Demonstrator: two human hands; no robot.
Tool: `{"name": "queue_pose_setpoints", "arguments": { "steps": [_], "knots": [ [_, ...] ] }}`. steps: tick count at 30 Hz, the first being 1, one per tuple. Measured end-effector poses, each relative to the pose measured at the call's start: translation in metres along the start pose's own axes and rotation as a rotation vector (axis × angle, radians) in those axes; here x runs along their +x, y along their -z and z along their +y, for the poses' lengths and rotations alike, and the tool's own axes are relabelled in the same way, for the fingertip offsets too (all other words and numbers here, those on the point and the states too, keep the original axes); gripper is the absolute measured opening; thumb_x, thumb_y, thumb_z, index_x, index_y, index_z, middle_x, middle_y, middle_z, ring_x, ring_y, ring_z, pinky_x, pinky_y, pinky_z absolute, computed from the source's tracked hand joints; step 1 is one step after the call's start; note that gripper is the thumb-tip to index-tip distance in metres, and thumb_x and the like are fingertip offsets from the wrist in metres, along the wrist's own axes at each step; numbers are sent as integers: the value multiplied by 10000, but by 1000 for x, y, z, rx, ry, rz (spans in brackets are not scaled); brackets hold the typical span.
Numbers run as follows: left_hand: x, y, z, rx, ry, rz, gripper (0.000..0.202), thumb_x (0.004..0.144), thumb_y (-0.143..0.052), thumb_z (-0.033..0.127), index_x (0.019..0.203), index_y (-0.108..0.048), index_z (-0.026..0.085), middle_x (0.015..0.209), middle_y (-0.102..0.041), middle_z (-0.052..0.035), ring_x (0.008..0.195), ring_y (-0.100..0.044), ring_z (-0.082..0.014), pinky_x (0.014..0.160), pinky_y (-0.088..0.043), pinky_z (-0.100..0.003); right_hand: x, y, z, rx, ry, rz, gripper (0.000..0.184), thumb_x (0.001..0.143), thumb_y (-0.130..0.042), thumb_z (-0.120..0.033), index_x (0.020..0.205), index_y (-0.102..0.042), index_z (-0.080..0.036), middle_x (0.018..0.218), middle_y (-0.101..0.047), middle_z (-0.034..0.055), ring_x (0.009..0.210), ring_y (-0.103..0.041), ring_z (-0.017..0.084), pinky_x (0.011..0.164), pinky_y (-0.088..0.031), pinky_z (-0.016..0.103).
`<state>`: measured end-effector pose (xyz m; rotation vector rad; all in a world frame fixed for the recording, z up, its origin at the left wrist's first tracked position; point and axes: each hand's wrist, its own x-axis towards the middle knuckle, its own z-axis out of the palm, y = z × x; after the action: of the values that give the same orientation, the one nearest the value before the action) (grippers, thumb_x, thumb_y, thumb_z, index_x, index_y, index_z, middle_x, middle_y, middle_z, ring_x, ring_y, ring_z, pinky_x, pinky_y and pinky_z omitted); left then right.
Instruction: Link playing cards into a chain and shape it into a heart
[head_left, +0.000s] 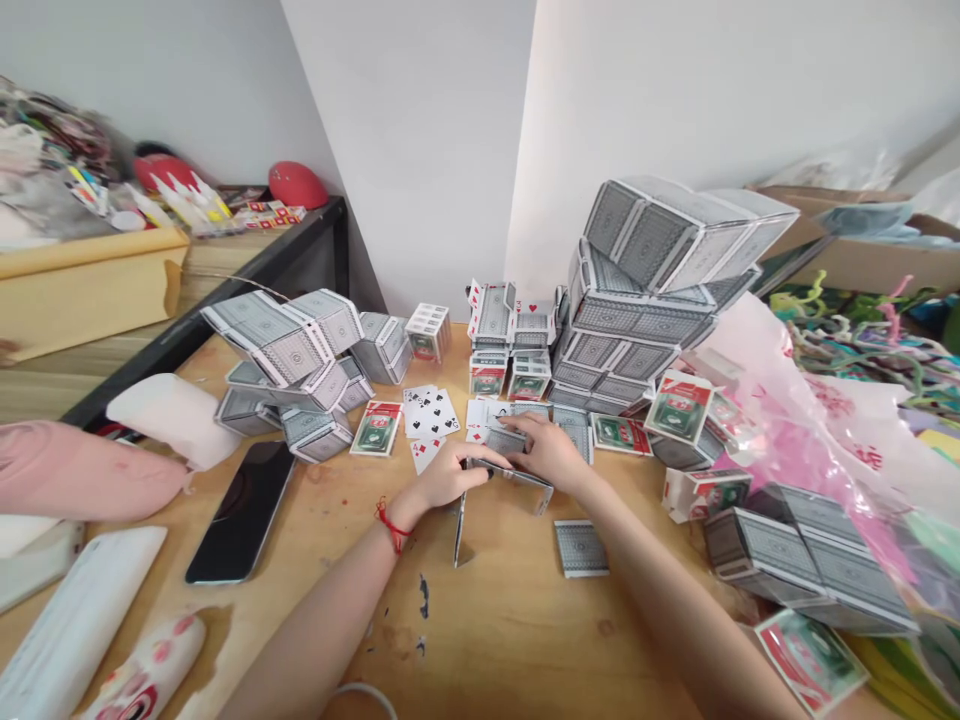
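Note:
In the middle of the table, my left hand [446, 476] grips the left part of a small structure of joined playing cards [531, 490], its fingers curled over the top edge. My right hand [553, 452] pinches the same cards from behind and above. One card panel [459, 525] stands upright under my left hand. Fingertips partly hide where the cards meet. A single face-down card [582, 549] lies near my right forearm. Just beyond my hands are loose face-up cards [430, 412] and a face-down card [574, 430].
A tall stack of card-built blocks [637, 350] rises at the back right, with a smaller stack [292, 345] at the left. Card boxes [376, 429] lie around. A phone [241, 512] rests at left. More card blocks [806, 555] and plastic bags [795, 400] crowd the right.

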<state>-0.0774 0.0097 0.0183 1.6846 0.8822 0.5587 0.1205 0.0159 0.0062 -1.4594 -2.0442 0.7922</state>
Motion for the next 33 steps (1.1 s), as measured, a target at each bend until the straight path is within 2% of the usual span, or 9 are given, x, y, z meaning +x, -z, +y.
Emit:
{"name": "queue_pose_setpoints", "arguments": {
  "steps": [4, 9, 12, 17, 22, 24, 27, 30, 33],
  "knots": [
    [-1, -1, 2, -12, -12, 22, 318, 672, -505, 106, 908, -703, 184, 937, -695, -26, 852, -607, -183, 766, -439, -268, 0, 2, 2, 30, -7, 43, 418, 561, -721, -215, 972, -642, -224, 919, -597, 36, 802, -570, 169, 722, -443, 285],
    [3, 4, -3, -54, -12, 79, 268, 683, -536, 165, 896, -698, 179, 970, -687, -39, 932, -596, -208, 863, -417, -313, -10, 9, 16, 208, -76, 116, 167, 585, -707, -286, 708, -655, -186, 588, -524, -36, 544, -475, 108, 511, -371, 214],
    [8, 8, -6, -159, 29, 152, 281, 672, -526, 161, 897, -693, 166, 980, -683, -46, 947, -591, -213, 861, -422, -312, -19, 13, 23, 382, -186, 120, 150, 638, -654, -305, 648, -615, -160, 516, -492, -47, 462, -421, 84, 430, -323, 193],
    [8, 12, -5, -321, 92, 187, 291, 698, -525, 164, 944, -679, 151, 982, -678, -51, 894, -604, -197, 787, -440, -276, -37, 17, 24, 622, -325, 196, 282, 692, -631, -426, 683, -523, -165, 480, -479, -56, 361, -404, 70, 334, -306, 184],
    [6, 12, -6, -412, 107, 193, 323, 717, -549, 196, 1021, -638, 138, 977, -669, -71, 838, -610, -191, 701, -443, -262, -47, 13, 18, 917, -319, 228, 348, 714, -614, -480, 833, -440, -203, 588, -583, -35, 453, -578, 129, 409, -484, 245],
    [6, 11, -7, -432, 97, 201, 322, 717, -563, 210, 1023, -627, 131, 965, -665, -77, 826, -607, -187, 709, -444, -267, -47, 12, 17, 987, -309, 246, 385, 694, -644, -462, 888, -429, -209, 644, -604, -22, 511, -610, 144, 440, -513, 262],
    [8, 9, -10, -412, 87, 210, 274, 722, -581, 239, 969, -618, 125, 891, -656, -65, 795, -595, -170, 711, -442, -263, -45, 10, 16, 1034, -300, 281, 412, 669, -678, -423, 922, -432, -211, 690, -606, -14, 554, -620, 150, 448, -521, 262],
    [8, 8, -12, -330, 85, 247, 222, 702, -619, 282, 855, -593, 123, 764, -612, -21, 711, -560, -134, 650, -429, -230, -44, 9, 17, 1036, -281, 288, 389, 663, -686, -396, 915, -460, -205, 688, -598, -17, 554, -605, 137, 467, -523, 264],
    [7, 6, -13, -256, 59, 226, 205, 694, -619, 302, 773, -542, 130, 716, -553, 10, 647, -510, -105, 593, -404, -207, -45, 8, 19, 1006, -286, 289, 372, 643, -694, -402, 875, -486, -198, 681, -596, -15, 533, -588, 129, 474, -522, 274]
  ]
}}
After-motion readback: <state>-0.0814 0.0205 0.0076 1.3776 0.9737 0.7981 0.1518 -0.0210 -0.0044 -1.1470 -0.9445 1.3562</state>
